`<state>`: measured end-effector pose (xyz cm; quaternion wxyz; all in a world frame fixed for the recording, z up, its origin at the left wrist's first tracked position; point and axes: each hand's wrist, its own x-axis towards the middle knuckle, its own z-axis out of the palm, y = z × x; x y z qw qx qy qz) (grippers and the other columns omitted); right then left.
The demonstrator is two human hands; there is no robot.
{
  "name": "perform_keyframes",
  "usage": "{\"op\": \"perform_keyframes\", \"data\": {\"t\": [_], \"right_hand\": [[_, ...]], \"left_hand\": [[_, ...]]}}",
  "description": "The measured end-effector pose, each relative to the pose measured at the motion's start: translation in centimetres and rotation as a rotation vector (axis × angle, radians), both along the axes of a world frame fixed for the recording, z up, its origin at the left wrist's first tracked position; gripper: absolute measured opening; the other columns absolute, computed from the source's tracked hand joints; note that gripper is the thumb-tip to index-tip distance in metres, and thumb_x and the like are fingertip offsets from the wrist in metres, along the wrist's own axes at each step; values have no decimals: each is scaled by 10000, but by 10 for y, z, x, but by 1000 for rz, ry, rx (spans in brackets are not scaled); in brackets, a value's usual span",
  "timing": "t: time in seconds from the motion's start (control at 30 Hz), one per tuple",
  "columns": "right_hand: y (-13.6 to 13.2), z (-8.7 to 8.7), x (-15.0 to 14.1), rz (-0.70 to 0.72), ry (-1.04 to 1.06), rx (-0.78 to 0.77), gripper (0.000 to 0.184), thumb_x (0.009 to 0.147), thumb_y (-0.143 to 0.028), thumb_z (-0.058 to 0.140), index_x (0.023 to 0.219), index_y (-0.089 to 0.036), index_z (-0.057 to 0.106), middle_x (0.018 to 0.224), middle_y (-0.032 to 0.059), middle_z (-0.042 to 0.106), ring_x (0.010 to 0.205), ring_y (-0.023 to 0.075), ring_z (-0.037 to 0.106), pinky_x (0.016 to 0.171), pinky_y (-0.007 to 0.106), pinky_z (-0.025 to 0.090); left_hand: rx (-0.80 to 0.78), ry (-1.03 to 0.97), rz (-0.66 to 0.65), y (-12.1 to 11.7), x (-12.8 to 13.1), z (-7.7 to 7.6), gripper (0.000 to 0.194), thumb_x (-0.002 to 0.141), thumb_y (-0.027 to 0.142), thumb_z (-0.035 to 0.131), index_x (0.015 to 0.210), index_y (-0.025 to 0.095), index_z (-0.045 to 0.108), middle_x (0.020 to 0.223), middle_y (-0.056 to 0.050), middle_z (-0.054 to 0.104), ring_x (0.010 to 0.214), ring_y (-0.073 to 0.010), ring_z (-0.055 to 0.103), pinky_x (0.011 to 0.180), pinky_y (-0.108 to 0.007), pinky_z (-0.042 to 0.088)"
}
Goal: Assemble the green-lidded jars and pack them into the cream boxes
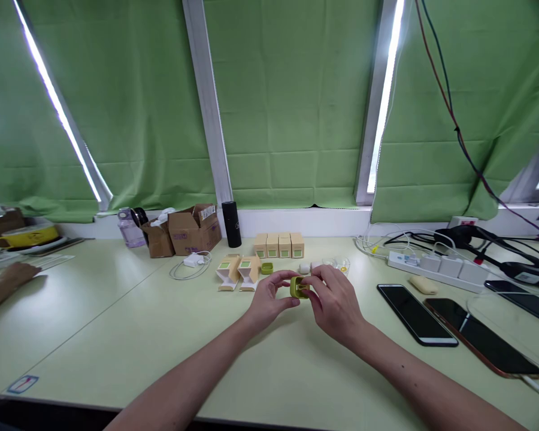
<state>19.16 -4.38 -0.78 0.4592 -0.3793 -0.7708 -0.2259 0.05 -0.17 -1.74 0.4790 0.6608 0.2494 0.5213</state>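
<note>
1. While both forearms reach in from the near edge of the table (161,335), the two hands meet over it, on the near side of the row of four small cardboard boxes (279,246).
2. The left hand (272,295) grips a small olive-green case (293,288) from its left side, thumb below and fingers above; the case is off to the near side of the row, slightly right of its middle.
3. The right hand (336,300) has its thumb and fingertips pinched together at the case's hollow face; whatever sits between them seems to be a small part of the case, though it is too small to tell.
4. Just nearer than the row lies another olive-green piece (266,269), and left of that stand two opened cardboard boxes with white inner flaps, a left one (229,270) and a right one (250,270).
5. Nearer than the row's right end, small white pieces (304,267) lie partly behind the right hand.
6. Left of the row are a black tumbler (231,224), an opened carton (194,229) and a white charger (194,260) with its looped cable.
7. Well right of the row are a white power strip (438,269) and a white-edged phone (417,314).
8. Far left of the row rests a co-worker's hand (18,273).
</note>
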Motion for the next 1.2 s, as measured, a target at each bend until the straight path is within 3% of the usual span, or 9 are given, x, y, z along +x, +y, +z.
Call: {"op": "perform_keyframes", "data": {"t": [0.63,1.2], "right_hand": [[-3,4,-4,-67,-60,23,167,913,-81,542,867,-183,667,816,76,574,760,224,459,659,364,328],[4,-3,-5,9,-41,1,207,909,-42,541,820,-196,647,772,50,583,741,200,490,666,339,355]], "left_hand": [[58,74,21,1,0,-2,482,621,162,909,1077,222,763,1166,-93,735,1140,-303,640,1033,-456,436],[59,107,21,1,-1,-1,468,619,155,896,1065,230,776,1151,-90,730,1140,-301,625,1014,-443,441]]}}
